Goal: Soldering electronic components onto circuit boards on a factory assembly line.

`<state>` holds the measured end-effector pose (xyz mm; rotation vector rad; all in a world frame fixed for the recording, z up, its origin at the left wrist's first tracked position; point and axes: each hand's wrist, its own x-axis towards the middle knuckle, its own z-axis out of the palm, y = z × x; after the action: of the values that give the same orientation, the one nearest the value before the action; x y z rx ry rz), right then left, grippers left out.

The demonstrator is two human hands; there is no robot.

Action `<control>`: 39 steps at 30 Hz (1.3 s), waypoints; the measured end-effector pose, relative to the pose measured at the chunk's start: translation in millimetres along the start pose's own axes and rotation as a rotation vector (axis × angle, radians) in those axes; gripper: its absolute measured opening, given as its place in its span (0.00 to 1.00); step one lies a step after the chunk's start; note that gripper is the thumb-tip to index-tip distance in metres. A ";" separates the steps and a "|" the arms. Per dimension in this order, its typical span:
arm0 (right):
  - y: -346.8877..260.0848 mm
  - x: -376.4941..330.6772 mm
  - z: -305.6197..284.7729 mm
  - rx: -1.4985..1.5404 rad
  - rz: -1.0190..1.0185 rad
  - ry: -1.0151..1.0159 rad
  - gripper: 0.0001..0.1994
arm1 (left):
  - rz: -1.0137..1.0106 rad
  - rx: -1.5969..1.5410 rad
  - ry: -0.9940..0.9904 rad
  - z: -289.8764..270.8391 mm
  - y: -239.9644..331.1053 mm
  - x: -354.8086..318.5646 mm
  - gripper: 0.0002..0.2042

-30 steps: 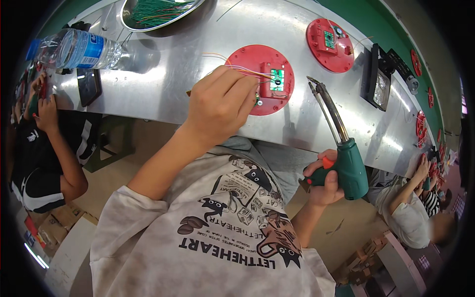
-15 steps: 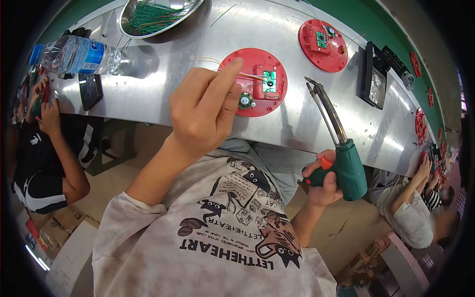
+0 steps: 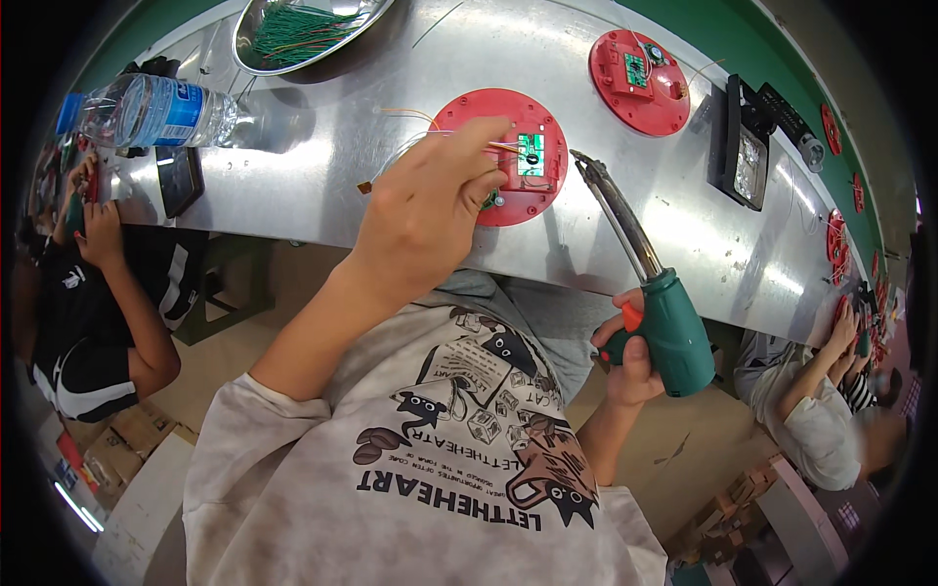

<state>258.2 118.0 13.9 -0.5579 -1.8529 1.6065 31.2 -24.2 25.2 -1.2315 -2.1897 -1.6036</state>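
Observation:
My left hand is over the left part of a round red plastic housing, its fingers pinched on a thin wire. Their tips are close to a small green circuit board set in the housing, where several thin coloured wires run. The hand partly hides a round component below the board. My right hand grips the dark green handle of a soldering gun, fingers around its red trigger. The gun's metal tip points up and left, just right of the housing's edge and apart from the board.
A second red housing lies at the far right, beside a black-framed lamp. A metal bowl of green wires, a water bottle and a black phone-like slab are on the left. People work on both sides.
My left hand has moved right and its fingers have come down closer to the board. The soldering gun's tip has shifted left, up to the housing's edge.

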 end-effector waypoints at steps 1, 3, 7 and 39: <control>0.9 -0.2 0.3 -0.002 -0.010 -0.008 0.26 | -0.001 0.000 -0.001 -0.7 -1.9 -0.8 0.14; 1.9 -0.3 1.8 -0.004 -0.018 -0.016 0.26 | 0.072 0.112 -0.030 -3.3 -7.7 -1.2 0.10; 3.8 -4.1 2.2 0.040 0.007 -0.010 0.25 | 0.148 0.152 -0.066 3.8 -15.9 -3.7 0.08; 2.7 3.5 -4.8 -0.003 -0.031 0.086 0.28 | 0.247 0.262 -0.049 13.4 -29.4 -9.4 0.09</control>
<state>258.9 124.3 12.2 -0.5870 -1.7926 1.5361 21.4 -20.2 -6.7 -1.4053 -2.0938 -1.1637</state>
